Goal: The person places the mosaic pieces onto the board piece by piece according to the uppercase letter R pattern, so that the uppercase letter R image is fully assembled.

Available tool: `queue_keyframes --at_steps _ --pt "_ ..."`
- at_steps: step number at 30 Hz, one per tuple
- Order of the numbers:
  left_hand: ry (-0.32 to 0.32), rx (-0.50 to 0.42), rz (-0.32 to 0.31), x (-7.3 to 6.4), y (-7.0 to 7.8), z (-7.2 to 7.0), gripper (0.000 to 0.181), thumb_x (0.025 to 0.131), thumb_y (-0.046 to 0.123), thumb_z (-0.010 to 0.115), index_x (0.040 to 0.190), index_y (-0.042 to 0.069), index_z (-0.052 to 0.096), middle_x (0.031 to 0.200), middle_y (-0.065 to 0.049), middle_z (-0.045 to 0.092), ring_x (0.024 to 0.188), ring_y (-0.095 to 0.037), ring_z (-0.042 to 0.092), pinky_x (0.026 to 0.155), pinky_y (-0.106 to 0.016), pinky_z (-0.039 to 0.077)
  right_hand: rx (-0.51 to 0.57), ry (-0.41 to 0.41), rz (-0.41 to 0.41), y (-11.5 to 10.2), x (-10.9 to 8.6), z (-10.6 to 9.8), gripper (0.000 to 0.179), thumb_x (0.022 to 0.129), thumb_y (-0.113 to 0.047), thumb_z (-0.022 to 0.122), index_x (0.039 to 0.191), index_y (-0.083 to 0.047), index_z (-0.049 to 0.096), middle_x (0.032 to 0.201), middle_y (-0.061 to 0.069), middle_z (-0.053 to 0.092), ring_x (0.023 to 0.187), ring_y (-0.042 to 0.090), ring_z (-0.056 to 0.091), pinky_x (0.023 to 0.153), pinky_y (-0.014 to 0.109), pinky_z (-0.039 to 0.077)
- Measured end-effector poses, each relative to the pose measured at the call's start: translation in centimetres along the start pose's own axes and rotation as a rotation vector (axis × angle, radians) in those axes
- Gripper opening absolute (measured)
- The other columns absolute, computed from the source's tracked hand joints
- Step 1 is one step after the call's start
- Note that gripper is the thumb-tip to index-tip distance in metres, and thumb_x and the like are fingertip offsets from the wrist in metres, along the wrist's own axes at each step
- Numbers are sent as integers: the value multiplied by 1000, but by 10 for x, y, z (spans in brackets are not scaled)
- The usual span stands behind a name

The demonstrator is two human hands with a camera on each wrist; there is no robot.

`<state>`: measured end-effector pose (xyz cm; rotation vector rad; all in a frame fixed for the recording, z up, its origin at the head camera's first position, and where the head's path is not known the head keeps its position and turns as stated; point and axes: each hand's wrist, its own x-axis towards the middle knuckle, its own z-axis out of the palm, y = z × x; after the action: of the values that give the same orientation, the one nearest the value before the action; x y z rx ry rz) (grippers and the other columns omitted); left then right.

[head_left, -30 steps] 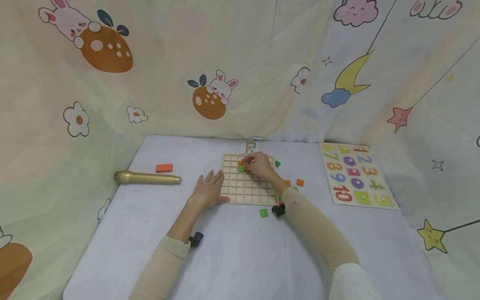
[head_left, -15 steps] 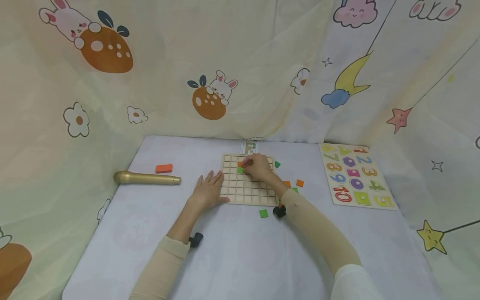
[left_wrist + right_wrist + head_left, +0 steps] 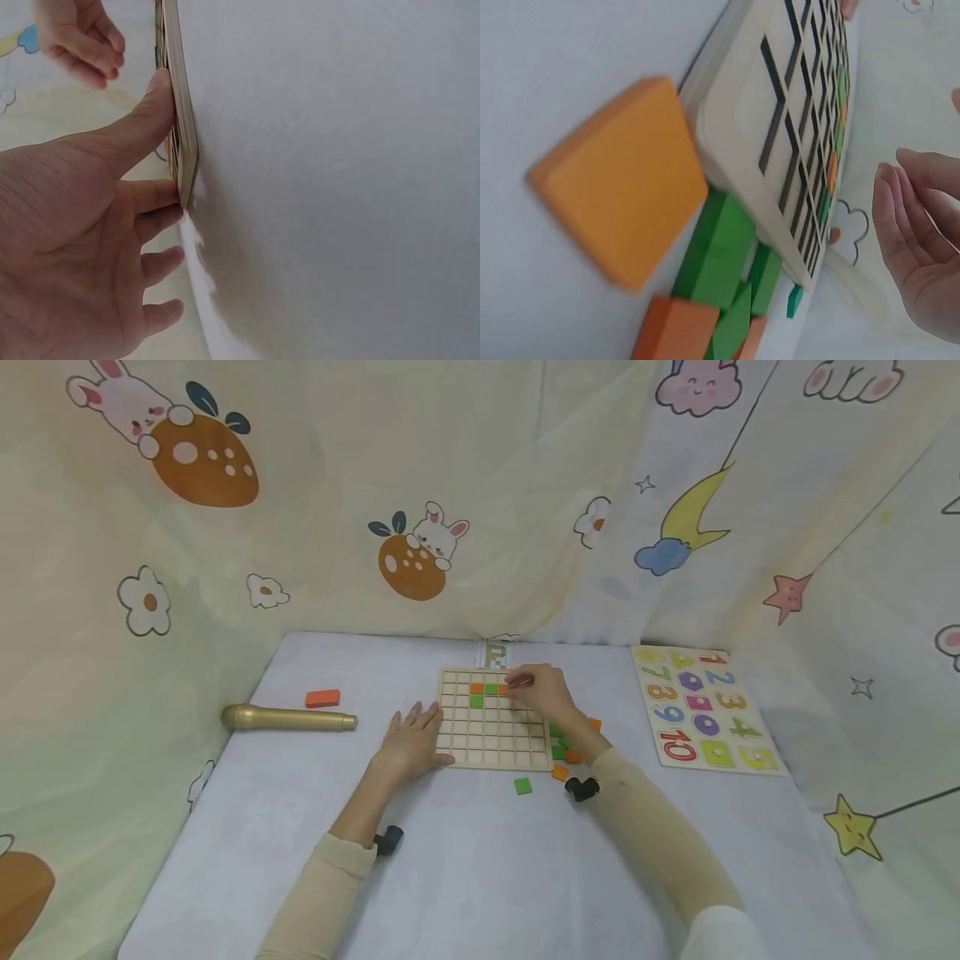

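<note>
A wooden grid board (image 3: 487, 739) lies on the table, with a few orange and green square tiles set in its upper cells, among them a green tile (image 3: 477, 701) and an orange tile (image 3: 477, 689). My left hand (image 3: 408, 747) rests at the board's left side, fingers spread; its thumb and nearest fingers touch the edge in the left wrist view. Over the upper right of the board hovers my right hand (image 3: 542, 692), its fingers (image 3: 887, 206) loosely bent with no tile between them. It overlaps the upper-right cells in the head view.
Loose green and orange tiles (image 3: 622, 180) lie by the board's right edge, with a green tile (image 3: 522, 786) in front. A patterned card (image 3: 497, 656) lies behind. Left are a gold microphone (image 3: 288, 718) and a red block (image 3: 322, 698); right, a number puzzle board (image 3: 708, 710).
My right hand has moved right across the board, away from the first orange tile, bringing a green and another orange tile into sight. My left hand stays at the board's edge.
</note>
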<state>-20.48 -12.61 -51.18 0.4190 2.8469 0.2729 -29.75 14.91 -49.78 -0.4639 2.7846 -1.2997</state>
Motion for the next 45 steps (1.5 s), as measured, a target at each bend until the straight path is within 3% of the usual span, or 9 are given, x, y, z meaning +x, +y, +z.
queue_keyframes --at_steps 8,14,23,31,39,45 --pt "-6 -18 0 -2 -1 0 101 93 56 72 164 2 26 173 -13 19 159 -41 11 126 -65 9 -42 50 27 11 -15 -27 25 91 -14 82 115 -6 79 101 3 79 91 25 74 82 44 61" --pt "-6 -18 0 -2 -2 0 101 93 58 71 165 3 25 173 -13 18 160 -40 11 126 -64 9 -62 36 40 25 -29 -44 26 92 -15 81 116 -6 78 105 5 78 95 26 74 82 46 61" --pt "-1 -15 10 -1 -6 5 99 94 56 71 164 2 27 173 -14 19 159 -41 12 126 -66 10 -184 -90 97 36 -48 -61 27 91 -5 77 118 -1 75 110 14 77 98 29 74 86 46 61" --pt "-3 -17 3 -2 -5 3 101 93 58 71 165 3 25 173 -13 18 160 -41 11 126 -65 9 -251 -188 138 50 -55 -61 31 85 0 82 116 -3 76 106 10 77 97 25 71 90 45 59" --pt "-1 -22 1 -2 -4 3 101 92 57 72 165 3 26 173 -13 18 159 -41 11 126 -65 10 -222 -172 98 53 -59 -64 33 81 4 82 114 -1 76 100 11 77 90 25 70 83 43 60" --pt "11 -10 7 0 -4 3 101 92 58 72 165 4 26 173 -13 19 159 -41 12 126 -65 10 -204 -165 125 50 -55 -70 34 83 2 81 116 -3 76 94 9 75 82 23 67 69 34 56"
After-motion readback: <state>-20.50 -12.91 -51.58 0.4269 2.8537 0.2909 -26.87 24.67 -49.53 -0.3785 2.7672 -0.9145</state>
